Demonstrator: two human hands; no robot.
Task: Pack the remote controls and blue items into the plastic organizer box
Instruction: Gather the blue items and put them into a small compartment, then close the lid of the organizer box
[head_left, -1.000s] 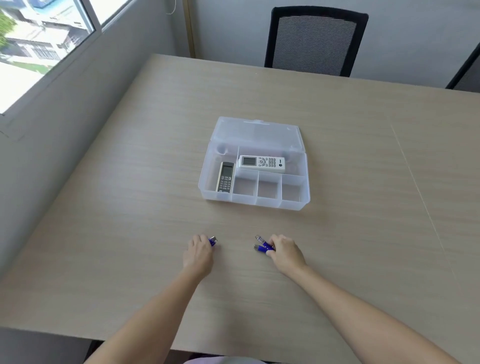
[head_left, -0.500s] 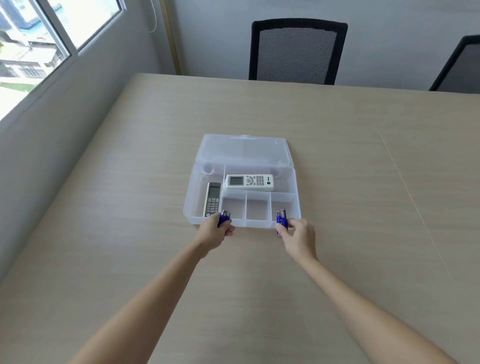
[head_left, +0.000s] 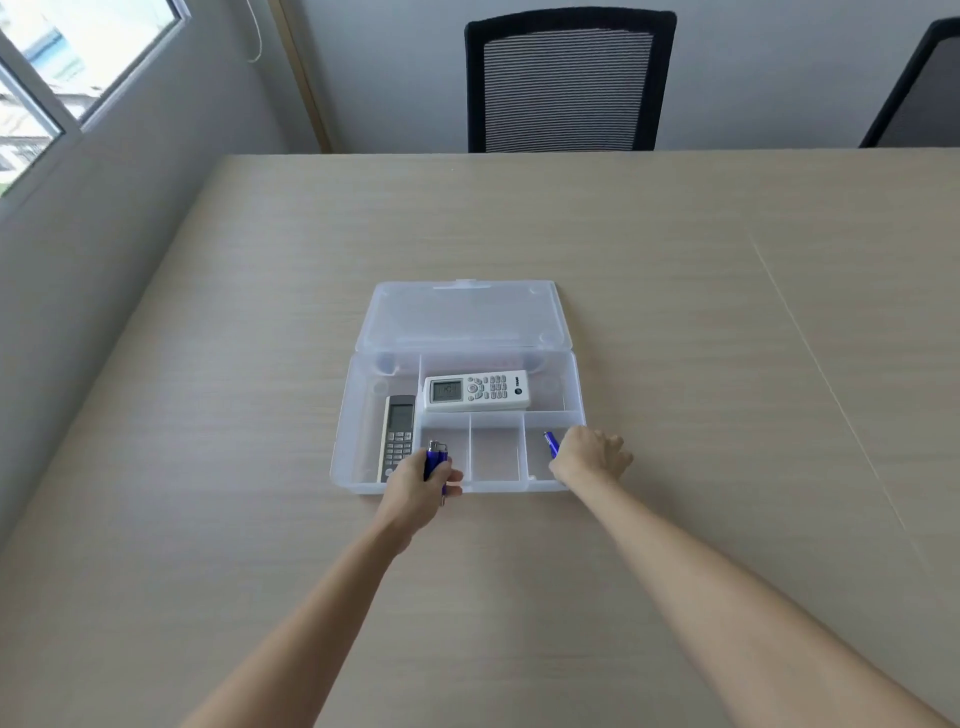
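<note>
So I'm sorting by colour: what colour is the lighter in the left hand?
Blue with a silver top, seen in the head view.

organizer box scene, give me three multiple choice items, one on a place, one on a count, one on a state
1. Where does the white remote lie in the organizer box?
A. long rear compartment
B. middle front compartment
C. on the lid

2. How many remotes are in the box?
A. one
B. two
C. three

3. What state is the box lid in?
A. shut and latched
C. taken off and set aside
B. open, folded back flat on the table

Key:
1 A: it lies crosswise behind the three small front compartments.
2 B: the white remote plus the silver remote in the left compartment.
3 B: the lid lies open behind the tray, while the left hand holds a blue lighter over the front left small compartment and the right hand holds a blue item at the right one.
</note>
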